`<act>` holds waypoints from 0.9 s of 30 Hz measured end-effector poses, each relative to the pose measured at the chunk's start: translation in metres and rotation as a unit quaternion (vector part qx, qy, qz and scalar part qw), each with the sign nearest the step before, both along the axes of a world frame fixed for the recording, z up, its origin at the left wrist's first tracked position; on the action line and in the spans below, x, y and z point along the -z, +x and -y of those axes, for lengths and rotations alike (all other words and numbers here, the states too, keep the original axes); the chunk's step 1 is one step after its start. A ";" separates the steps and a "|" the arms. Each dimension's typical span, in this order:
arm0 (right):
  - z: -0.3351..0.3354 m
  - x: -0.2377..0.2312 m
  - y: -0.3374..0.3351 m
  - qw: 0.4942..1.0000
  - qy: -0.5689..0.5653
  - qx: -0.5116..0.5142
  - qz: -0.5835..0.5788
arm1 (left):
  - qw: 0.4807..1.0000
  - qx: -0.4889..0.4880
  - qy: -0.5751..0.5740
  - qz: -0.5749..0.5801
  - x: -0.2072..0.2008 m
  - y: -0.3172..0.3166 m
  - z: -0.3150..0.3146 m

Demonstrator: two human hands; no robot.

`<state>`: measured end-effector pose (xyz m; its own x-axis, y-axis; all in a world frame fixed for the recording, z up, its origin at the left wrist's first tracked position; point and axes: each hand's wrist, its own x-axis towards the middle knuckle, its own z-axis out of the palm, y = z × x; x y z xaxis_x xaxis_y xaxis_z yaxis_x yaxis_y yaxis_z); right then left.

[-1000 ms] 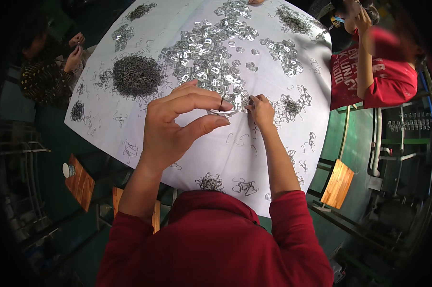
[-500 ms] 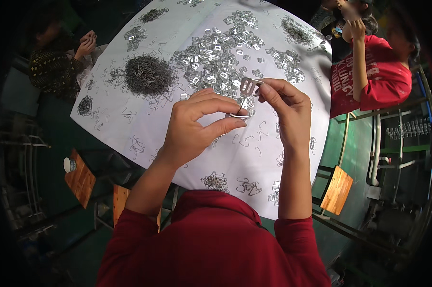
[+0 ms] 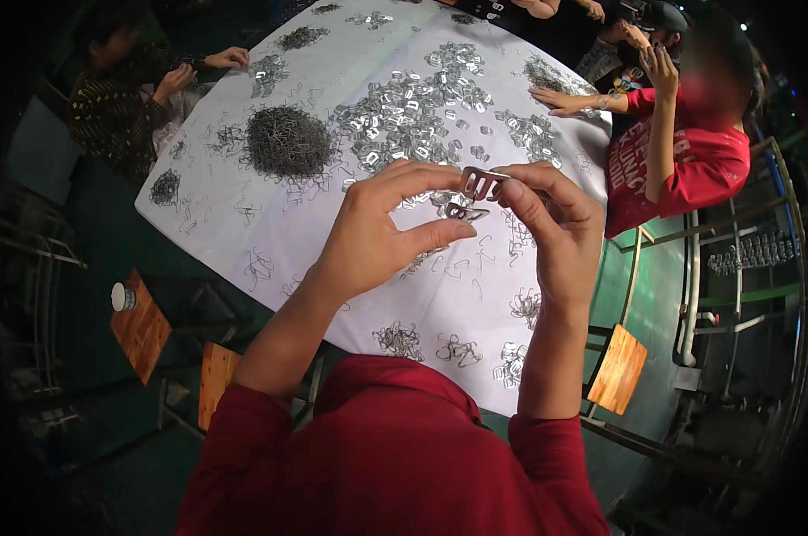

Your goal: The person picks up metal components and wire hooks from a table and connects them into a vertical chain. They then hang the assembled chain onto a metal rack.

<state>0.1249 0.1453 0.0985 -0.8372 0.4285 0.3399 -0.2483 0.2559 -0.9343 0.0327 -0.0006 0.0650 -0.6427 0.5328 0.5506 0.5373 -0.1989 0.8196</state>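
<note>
My right hand (image 3: 560, 228) pinches a slotted metal buckle (image 3: 478, 185) between thumb and fingertips, above the white table. Facing it, my left hand (image 3: 373, 223) curves in a C, its index finger reaching to the buckle's left edge. A second shiny metal piece (image 3: 462, 213) sits just below, between my left thumb and fingers; whether the two pieces are linked, I cannot tell. Beneath and beyond my hands lies a broad heap of similar silver buckles (image 3: 395, 116). A dark mound of thin bent wire hooks (image 3: 288, 141) rises to the left of it.
Small piles of wire hooks (image 3: 397, 339) and buckles (image 3: 511, 364) lie near the front edge of the white table (image 3: 216, 228). Co-workers sit at left and right, one in a red shirt (image 3: 703, 165). Wooden stools (image 3: 618, 368) flank me; a white cup (image 3: 123, 297) stands on one.
My right hand has shifted slightly right and down with the buckle, and my left index finger now reaches it. The co-worker at right has laid a hand on the table; the left one reaches out.
</note>
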 end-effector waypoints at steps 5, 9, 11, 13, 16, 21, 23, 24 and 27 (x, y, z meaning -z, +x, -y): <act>0.001 0.004 -0.002 0.999 0.032 -0.032 -0.028 | 0.991 0.064 0.026 0.114 -0.009 -0.006 0.006; -0.022 0.050 -0.011 0.999 0.014 0.030 -0.013 | 0.988 0.061 0.031 0.138 -0.010 -0.005 0.008; -0.040 0.126 -0.009 0.983 0.121 0.119 0.063 | 0.991 0.043 0.042 0.115 -0.008 -0.009 0.008; -0.040 0.221 0.004 0.927 0.314 0.123 0.165 | 0.992 0.045 0.043 0.111 -0.008 -0.011 0.005; 0.009 0.280 0.025 0.851 0.457 0.017 0.257 | 0.994 0.029 0.037 0.095 -0.009 -0.015 0.004; 0.002 0.304 0.019 0.832 0.481 0.022 0.274 | 0.995 0.008 0.027 0.100 -0.004 -0.023 0.007; -0.018 0.304 0.013 0.817 0.476 0.109 0.305 | 0.994 0.004 0.027 0.109 -0.003 -0.023 0.010; -0.028 0.306 0.012 0.816 0.475 0.114 0.309 | 0.993 -0.004 0.030 0.116 -0.003 -0.023 0.010; -0.052 0.317 0.014 0.809 0.464 0.172 0.318 | 0.993 -0.003 0.023 0.119 -0.003 -0.022 0.008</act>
<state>0.1392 0.1970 -0.2183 -0.8550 0.4803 0.1955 0.4415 0.8720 -0.2113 0.0102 -0.0087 0.0677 -0.7601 0.5067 0.4069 0.3306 -0.2375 0.9134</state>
